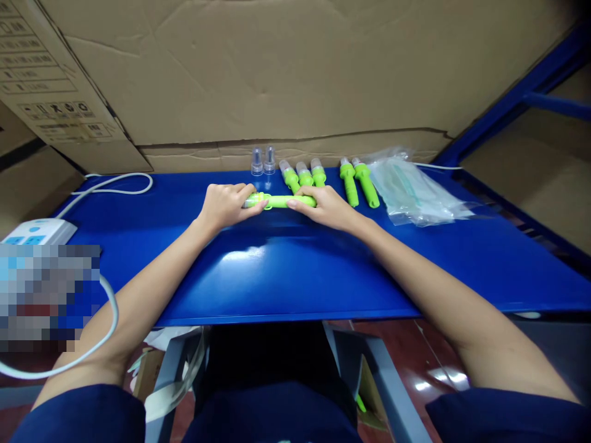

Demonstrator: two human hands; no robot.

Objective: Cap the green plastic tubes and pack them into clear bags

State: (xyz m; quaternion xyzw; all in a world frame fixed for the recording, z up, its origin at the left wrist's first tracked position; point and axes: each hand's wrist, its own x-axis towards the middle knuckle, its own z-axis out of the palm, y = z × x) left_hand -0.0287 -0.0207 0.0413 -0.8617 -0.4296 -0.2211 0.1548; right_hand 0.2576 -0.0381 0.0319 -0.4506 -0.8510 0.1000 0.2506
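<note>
A lime-green stick light (279, 201) with a clear cap lies level between both my hands, just above the blue table. My left hand (229, 206) grips its capped end on the left, thumb and fingers round it. At the other end, my right hand (323, 206) is closed on the green handle. Behind them stand two loose clear caps (257, 161). Right of these are three green lights (303, 173) with caps fitted, their lower parts partly hidden by my right hand. Two more green lights (349, 183) lie farther right; their tips look narrower.
A clear plastic bag (415, 187) lies at the right rear of the blue table (295, 277). On the left are a white power strip (41, 231) and looping white cable (111, 314). Cardboard (277, 74) walls the back; a blue metal frame (517, 104) rises at right.
</note>
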